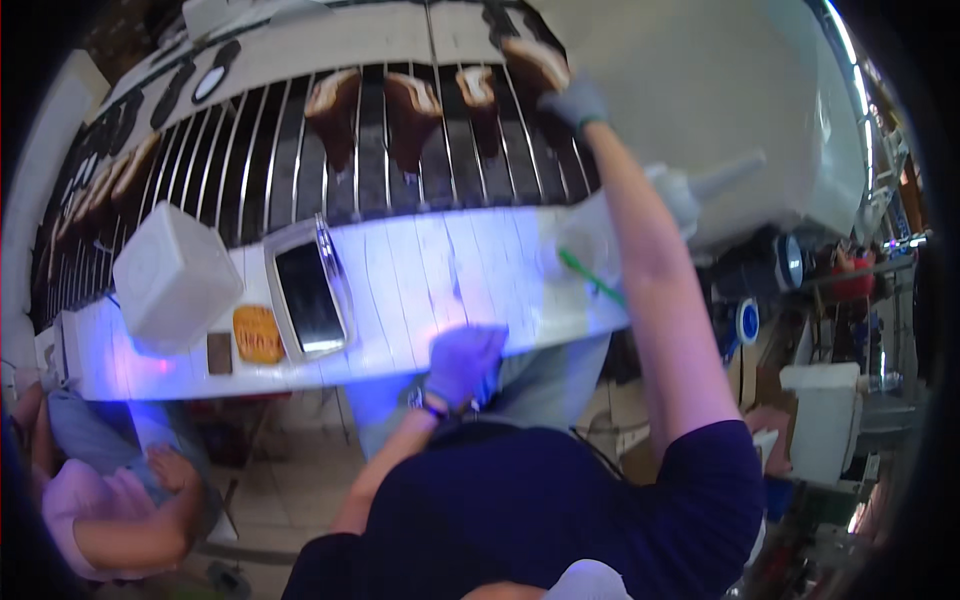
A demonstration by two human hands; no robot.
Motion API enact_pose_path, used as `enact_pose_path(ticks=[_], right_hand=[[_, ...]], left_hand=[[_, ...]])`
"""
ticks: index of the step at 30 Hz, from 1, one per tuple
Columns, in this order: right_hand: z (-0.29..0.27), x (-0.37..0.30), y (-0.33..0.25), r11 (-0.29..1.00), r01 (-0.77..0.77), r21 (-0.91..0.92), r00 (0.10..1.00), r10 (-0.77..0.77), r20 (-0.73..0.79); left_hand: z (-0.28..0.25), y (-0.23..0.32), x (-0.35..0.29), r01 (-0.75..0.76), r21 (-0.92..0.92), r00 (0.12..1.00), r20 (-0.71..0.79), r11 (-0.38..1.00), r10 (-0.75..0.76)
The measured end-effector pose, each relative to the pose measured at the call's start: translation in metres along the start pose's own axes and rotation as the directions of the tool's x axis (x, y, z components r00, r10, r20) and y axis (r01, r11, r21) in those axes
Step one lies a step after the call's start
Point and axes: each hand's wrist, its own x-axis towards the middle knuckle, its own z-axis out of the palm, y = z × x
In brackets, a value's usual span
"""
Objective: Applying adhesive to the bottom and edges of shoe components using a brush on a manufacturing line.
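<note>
At the conveyor's right end, my right hand [578, 104], in a grey glove, reaches far out with its fingers closed against the side of a brown shoe upper [540, 68] that has a pale rim. Three similar brown pieces [411, 115] stand in a row to its left on the metal rollers. Close to my body, my gloved left hand [467, 362] is curled at the near edge of the white worktable [400, 270]. Its fingers face away, so anything in them is hidden. A green-handled brush or stick [590, 275] lies under my right forearm.
On the table's left part are a white plastic container [178, 275], a phone-like device in a tray [310, 295], an orange-yellow pad [258, 334] and a small brown block [219, 353]. A white bottle with a spout [680, 195] stands right. Another person [110, 515] sits at lower left.
</note>
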Motion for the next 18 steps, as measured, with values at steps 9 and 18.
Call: enact_pose_path(ticks=[9,18], right_hand=[[-0.129,-0.189,-0.027,0.707,0.443,0.551,0.85,-0.526,-0.008],[-0.067,-0.294,0.036,0.834,0.237,0.498,0.961,-0.277,0.006]], left_hand=[[-0.041,-0.018,0.058,0.188,-0.634,0.864,-0.256,0.75,-0.433],[-0.056,0.028,0.031,0.103,-0.904,0.519,-0.306,0.414,-0.798]])
